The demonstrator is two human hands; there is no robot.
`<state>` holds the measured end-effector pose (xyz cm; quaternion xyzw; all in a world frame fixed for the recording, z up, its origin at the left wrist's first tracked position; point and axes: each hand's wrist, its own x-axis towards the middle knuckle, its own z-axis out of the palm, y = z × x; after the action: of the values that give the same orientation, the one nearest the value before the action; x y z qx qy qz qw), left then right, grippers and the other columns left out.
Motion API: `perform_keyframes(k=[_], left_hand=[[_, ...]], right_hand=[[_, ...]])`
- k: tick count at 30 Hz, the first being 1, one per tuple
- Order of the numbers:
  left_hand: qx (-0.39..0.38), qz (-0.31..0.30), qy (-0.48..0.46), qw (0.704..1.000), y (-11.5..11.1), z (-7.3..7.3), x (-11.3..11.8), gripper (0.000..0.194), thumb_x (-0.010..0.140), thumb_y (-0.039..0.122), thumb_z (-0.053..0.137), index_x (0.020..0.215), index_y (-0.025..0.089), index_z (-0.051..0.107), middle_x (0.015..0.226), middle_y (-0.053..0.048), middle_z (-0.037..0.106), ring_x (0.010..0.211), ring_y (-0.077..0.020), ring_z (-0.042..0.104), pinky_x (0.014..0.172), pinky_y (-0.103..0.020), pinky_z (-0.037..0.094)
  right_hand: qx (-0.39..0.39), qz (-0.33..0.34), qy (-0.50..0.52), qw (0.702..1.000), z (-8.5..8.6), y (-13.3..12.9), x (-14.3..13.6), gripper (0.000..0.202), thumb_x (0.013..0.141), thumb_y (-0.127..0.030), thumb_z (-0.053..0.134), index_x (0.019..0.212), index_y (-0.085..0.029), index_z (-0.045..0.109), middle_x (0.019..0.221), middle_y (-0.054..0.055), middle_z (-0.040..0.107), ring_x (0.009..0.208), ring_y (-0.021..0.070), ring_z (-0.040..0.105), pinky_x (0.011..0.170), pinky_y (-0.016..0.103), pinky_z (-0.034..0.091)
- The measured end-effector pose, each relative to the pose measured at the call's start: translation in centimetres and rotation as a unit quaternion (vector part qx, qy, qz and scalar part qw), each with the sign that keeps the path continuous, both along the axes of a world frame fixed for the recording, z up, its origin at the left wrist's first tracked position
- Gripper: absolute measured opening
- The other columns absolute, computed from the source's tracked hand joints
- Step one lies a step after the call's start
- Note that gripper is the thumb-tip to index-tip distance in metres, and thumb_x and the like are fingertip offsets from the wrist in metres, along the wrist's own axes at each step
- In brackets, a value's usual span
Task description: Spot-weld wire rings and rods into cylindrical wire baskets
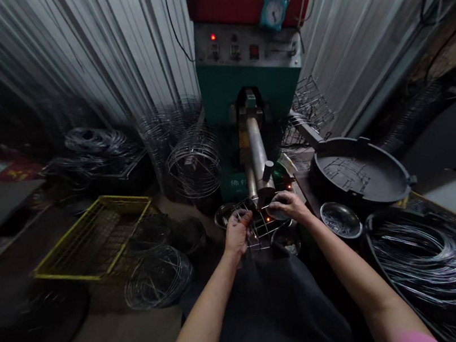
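Both my hands are at the tip of a spot welder (pixel 257 144), a green machine with a metal arm and electrodes. My left hand (pixel 237 232) is closed on the left side of a wire grid (pixel 261 228), which lies below the electrode tip. On the other side my right hand (pixel 290 206) pinches a thin wire at the electrode; whether this wire is part of the grid I cannot tell. Small orange sparks glow around the grid. Metal bowls sit partly hidden under the grid, one (pixel 286 240) below its right side.
To the right are a round black pan (pixel 360 171), a bowl of small metal pieces (pixel 341 220) and a large coil of wire (pixel 442 259). Left stand a yellow wire basket (pixel 96 236) and round wire frames (pixel 158 277). A blue dial scale (pixel 274 8) is at the machine's top.
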<state>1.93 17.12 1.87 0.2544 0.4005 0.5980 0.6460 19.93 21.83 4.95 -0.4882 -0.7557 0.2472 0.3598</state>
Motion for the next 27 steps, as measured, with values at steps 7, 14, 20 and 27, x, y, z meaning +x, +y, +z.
perform_keyframes(k=[7,14,20,27], left_hand=[[0.034,-0.062,-0.012,0.997,-2.6,-1.2,-1.6,0.036,0.058,0.035,0.072,0.076,0.017,0.047,0.047,0.009,0.048,0.028,-0.0001,0.030,0.031,-0.014,0.021],[0.023,-0.094,-0.063,0.993,-8.2,-3.7,-5.2,0.036,0.059,0.035,0.072,0.077,0.017,0.046,0.049,0.008,0.052,0.026,0.0014,0.026,0.032,-0.014,0.025],[0.072,-0.097,-0.108,0.987,-10.6,-3.9,-7.2,0.033,0.061,0.034,0.071,0.077,0.017,0.047,0.048,0.007,0.051,0.027,0.0011,0.027,0.032,-0.013,0.022],[0.120,-0.073,-0.140,0.980,-11.7,-4.3,-8.3,0.029,0.063,0.032,0.070,0.075,0.018,0.048,0.049,0.007,0.049,0.034,-0.0026,0.039,0.036,-0.015,0.028]], right_hand=[[0.093,0.035,-0.074,0.992,0.3,-4.2,0.0,0.015,0.075,-0.035,0.059,0.073,-0.021,0.063,0.072,0.002,0.062,0.073,0.0165,0.056,0.072,0.031,0.043],[0.193,-0.071,-0.091,0.974,0.2,-10.8,3.5,0.051,0.068,-0.042,0.064,0.113,-0.023,0.050,0.108,0.010,0.051,0.102,0.0255,0.047,0.087,0.041,0.040],[0.070,0.020,-0.098,0.992,0.8,-13.1,5.0,0.033,0.070,-0.045,0.060,0.093,-0.021,0.058,0.087,0.006,0.058,0.082,0.0203,0.056,0.072,0.032,0.045],[0.098,0.039,-0.057,0.993,2.0,-13.5,3.2,0.028,0.070,-0.047,0.059,0.067,-0.019,0.054,0.069,0.003,0.054,0.066,0.0162,0.052,0.060,0.028,0.042]])
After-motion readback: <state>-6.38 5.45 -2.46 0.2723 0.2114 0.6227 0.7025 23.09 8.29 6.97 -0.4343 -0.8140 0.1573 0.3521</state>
